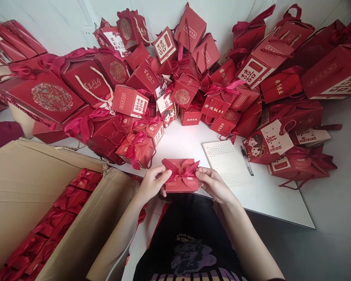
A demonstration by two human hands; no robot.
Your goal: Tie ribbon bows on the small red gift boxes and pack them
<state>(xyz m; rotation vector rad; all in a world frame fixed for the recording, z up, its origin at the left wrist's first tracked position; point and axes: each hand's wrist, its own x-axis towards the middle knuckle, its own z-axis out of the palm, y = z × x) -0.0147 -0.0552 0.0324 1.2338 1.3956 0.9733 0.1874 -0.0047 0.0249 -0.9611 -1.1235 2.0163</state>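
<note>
red gift box found between left hand and right hand — each pinches an end of its ribbon. judged light, crushable card, ribbon slippery — best held by the side edges.

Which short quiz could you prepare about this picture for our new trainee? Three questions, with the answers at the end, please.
1. Which part of the small red box do the left hand and the right hand pinch at its ends?
2. True or false: the notepad has no writing on it.
3. Where does the pen lie? a) inside the open carton; b) along the notepad's right edge, as pictured; c) under the left hand.

Key: 1. The ribbon bow. 2. False. 3. b.
</note>
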